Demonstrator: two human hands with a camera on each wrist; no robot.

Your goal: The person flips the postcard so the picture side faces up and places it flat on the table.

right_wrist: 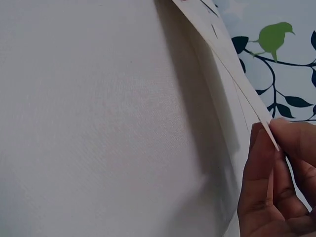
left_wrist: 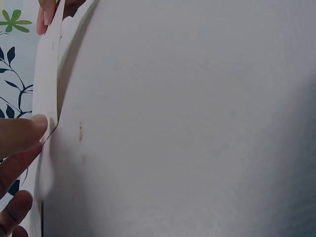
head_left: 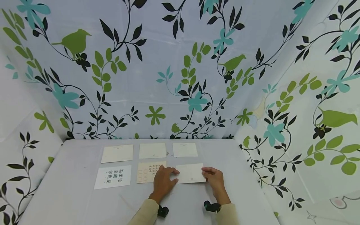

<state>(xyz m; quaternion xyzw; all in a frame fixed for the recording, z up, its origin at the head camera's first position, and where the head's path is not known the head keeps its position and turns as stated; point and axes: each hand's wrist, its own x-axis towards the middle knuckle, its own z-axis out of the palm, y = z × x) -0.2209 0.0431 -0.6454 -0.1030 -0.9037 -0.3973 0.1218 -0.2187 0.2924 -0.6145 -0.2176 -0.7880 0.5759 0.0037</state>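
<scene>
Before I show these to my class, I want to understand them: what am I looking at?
No machine here, just a person's left hand and right hand. The wide picture comes from a camera worn on the head; the close-ups come from small cameras worn on the wrists, one each. On the pale table, three cream cards lie at the back; in front lie a white card and a tan card, both printed. Both hands pinch another card by its opposite ends.

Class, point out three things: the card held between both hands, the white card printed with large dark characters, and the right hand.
Held card [head_left: 190, 173]: head view, middle of its face.
White printed card [head_left: 113, 177]: head view, middle of its face.
Right hand [head_left: 216, 179]: head view, back of the hand.
</scene>
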